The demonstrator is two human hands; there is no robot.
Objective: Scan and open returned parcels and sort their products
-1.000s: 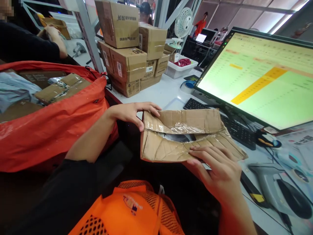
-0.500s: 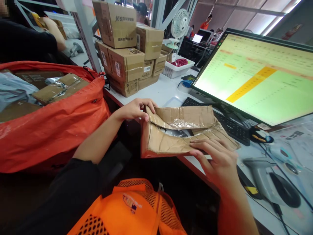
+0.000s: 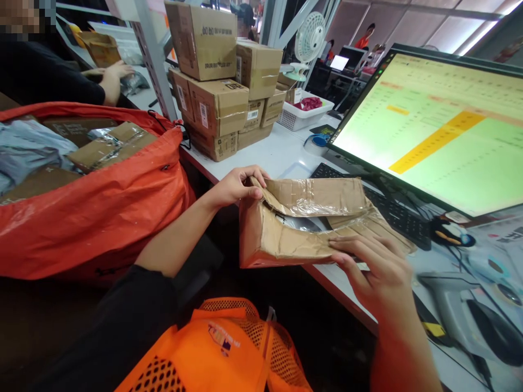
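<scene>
A worn cardboard box (image 3: 294, 245) with clear tape on its flaps is held at the desk's front edge, partly overhanging it. Its top flaps gape, and something grey and dark in plastic shows through the gap; I cannot make out what it is. My left hand (image 3: 243, 186) grips the box's far left corner, thumb on top and fingers curled over the edge. My right hand (image 3: 373, 264) presses on the near right side of the box, its thumb against the front edge and its fingers over the flap.
A red sack (image 3: 98, 207) full of parcels stands at left. Stacked cartons (image 3: 220, 103), a white basket (image 3: 304, 111) and a fan (image 3: 309, 38) are behind. Rightward are a monitor (image 3: 433, 136), keyboard (image 3: 400, 215), barcode scanner (image 3: 457, 305) and yellow-black cutter (image 3: 433, 326). A co-worker's hand (image 3: 116, 76) is at upper left.
The view has turned slightly left, so the scene sits further right. Both my hands keep their hold on the box. The co-worker's arm at upper left has moved down.
</scene>
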